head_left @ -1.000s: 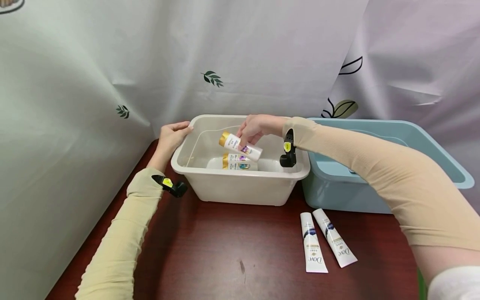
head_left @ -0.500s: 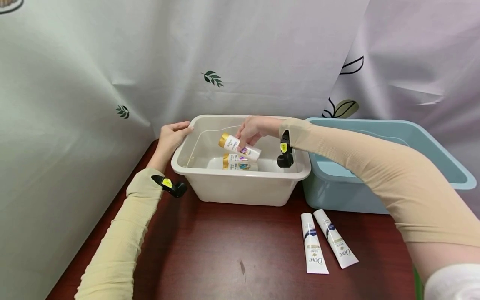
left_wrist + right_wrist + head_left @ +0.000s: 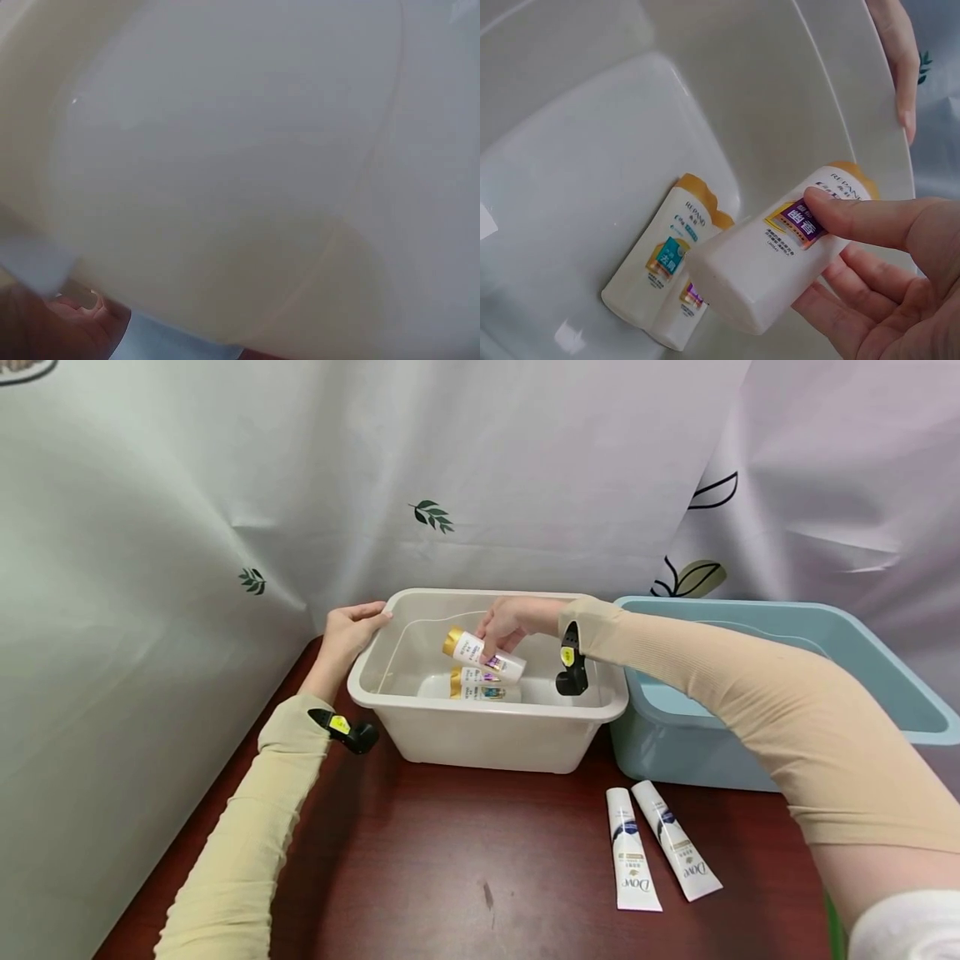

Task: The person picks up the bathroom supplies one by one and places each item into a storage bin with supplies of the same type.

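My right hand (image 3: 512, 625) pinches a white shampoo bottle (image 3: 467, 647) with a gold cap and purple label. It holds the bottle tilted inside the off-white plastic tub (image 3: 480, 735). Below it, two similar bottles lie side by side on the tub floor. In the right wrist view, one of them, a shampoo bottle with a teal label (image 3: 660, 259), shows clearly; the other, a purple-labelled bottle (image 3: 681, 309), is partly covered. At the tub's left rim, my left hand (image 3: 347, 633) grips the edge; its fingers are partly hidden in the left wrist view.
A blue plastic tub (image 3: 697, 752) stands against the off-white one on the right, partly behind my right arm. Two white Dove tubes (image 3: 633, 852) lie on the dark red table (image 3: 420, 860) in front of it. A patterned curtain (image 3: 525, 468) hangs behind.
The head view has shifted slightly. My right hand keeps holding the purple-labelled bottle at nearly the same spot over the other two, and my left hand stays on the rim.
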